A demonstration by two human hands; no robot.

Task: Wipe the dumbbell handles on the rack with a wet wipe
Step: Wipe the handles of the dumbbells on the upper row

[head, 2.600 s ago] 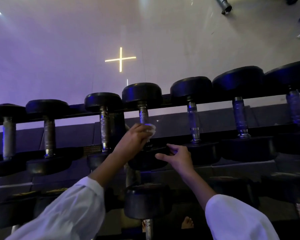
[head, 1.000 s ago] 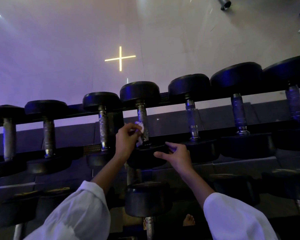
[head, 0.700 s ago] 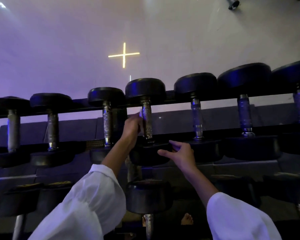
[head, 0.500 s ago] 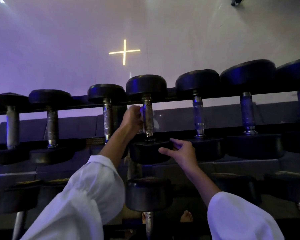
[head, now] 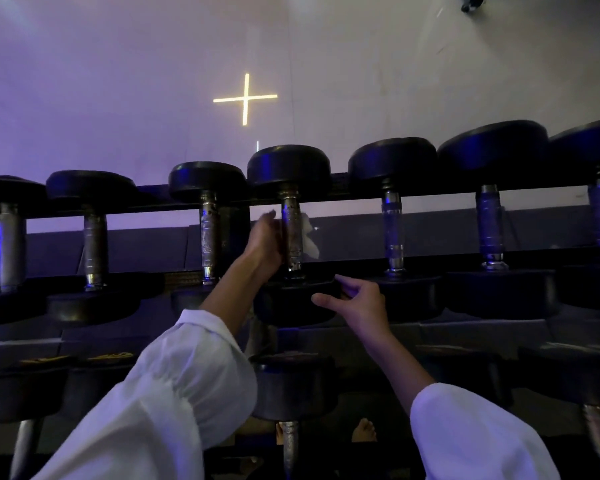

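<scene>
The handle [head: 290, 220] you are working on belongs to the dumbbell in the middle of the upper row. It lies across the rack [head: 151, 205], with its far head [head: 289, 166] on the back rail and its near head [head: 291, 303] towards you. The wet wipe [head: 308, 239] is against this handle, and a loose white end sticks out on its right side. How much of the wipe lies under your fingers cannot be seen.

Your left hand [head: 265, 242] comes in from the left with its fingers curled round the handle, about halfway along it. Your right hand [head: 357, 303] is lower and nearer. Its forefinger lies over the top edge of the near head and its thumb is against the head's face, so you are holding the rim between them. The other fingers are loosely bent. Both arms are in white sleeves [head: 194, 386].

More dumbbells sit on either side in the same row, the closest being the left neighbour [head: 209, 237] and the right neighbour [head: 393, 230]. A lower dumbbell [head: 291, 389] sits on the tier beneath your hands, and a bare foot [head: 363, 432] shows just to its right. Far beyond the rack, a glowing cross [head: 245, 97] lies on the pale surface.
</scene>
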